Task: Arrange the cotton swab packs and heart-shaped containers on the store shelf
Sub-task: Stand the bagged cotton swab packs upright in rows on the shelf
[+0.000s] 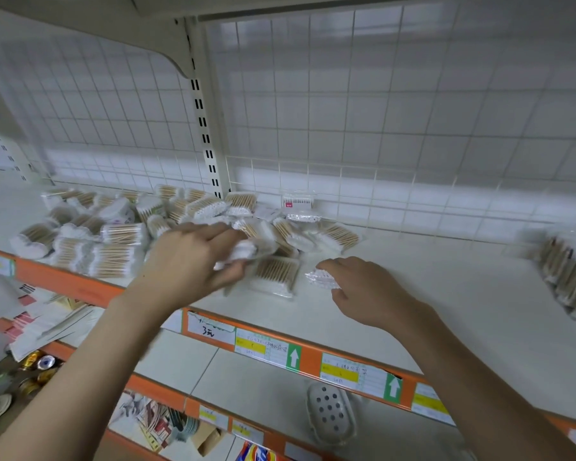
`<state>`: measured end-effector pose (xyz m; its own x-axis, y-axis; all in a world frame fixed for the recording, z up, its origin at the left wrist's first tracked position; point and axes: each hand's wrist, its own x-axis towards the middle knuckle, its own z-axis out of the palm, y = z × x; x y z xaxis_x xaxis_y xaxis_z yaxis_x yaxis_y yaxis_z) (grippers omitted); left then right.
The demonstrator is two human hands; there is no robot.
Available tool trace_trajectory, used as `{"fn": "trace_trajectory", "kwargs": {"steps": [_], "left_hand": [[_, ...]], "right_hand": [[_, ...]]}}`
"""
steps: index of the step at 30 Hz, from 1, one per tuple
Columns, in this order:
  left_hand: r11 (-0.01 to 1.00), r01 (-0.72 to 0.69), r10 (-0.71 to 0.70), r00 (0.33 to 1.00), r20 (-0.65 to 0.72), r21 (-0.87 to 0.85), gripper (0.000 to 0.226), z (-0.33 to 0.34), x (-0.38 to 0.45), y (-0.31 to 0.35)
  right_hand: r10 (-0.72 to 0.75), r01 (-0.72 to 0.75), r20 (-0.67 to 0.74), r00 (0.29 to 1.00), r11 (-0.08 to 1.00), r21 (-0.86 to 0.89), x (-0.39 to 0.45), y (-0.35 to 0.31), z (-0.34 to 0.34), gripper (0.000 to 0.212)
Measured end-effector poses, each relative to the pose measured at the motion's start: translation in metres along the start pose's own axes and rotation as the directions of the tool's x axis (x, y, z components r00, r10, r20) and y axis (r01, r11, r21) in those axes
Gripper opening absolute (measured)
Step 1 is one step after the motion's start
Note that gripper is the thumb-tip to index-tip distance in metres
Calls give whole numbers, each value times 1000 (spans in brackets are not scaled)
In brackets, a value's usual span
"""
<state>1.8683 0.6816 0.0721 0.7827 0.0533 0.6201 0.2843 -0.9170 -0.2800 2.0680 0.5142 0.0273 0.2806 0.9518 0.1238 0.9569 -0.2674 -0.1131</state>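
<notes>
The left hand (193, 257) curls round a cotton swab pack (243, 252), thumb beneath and fingers over it, just above the shelf (429, 284); the pack is blurred, so its long axis cannot be told. The right hand (363, 294) pinches a small clear pack (321, 277) lying left-right. Between them a flat pack (276, 274) rests with sticks running near-far. A loose heap (113, 227) spreads far left.
</notes>
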Motion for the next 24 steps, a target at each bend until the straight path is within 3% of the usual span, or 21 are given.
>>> {"fn": "trace_trajectory", "kwargs": {"steps": [2,8,13,20,24], "left_hand": [[1000,-11,11,1000,-20,-1,33,11,12,1],[994,-92,84,989,124,63,26,69,17,19],[994,-99,88,973,214,43,44,85,2,24],[994,-13,53,928,368,-111,62,90,-9,18],[944,186,-36,879,475,-273,72,87,-8,27]], "right_hand": [[5,-5,9,1000,1000,30,-2,1,0,48],[40,-39,-4,999,995,89,-11,12,-2,48],[66,-60,-64,996,993,101,-8,23,-3,47],[46,-21,-180,983,990,139,27,41,-1,48],[74,-49,-205,976,991,128,60,58,-9,53]]}}
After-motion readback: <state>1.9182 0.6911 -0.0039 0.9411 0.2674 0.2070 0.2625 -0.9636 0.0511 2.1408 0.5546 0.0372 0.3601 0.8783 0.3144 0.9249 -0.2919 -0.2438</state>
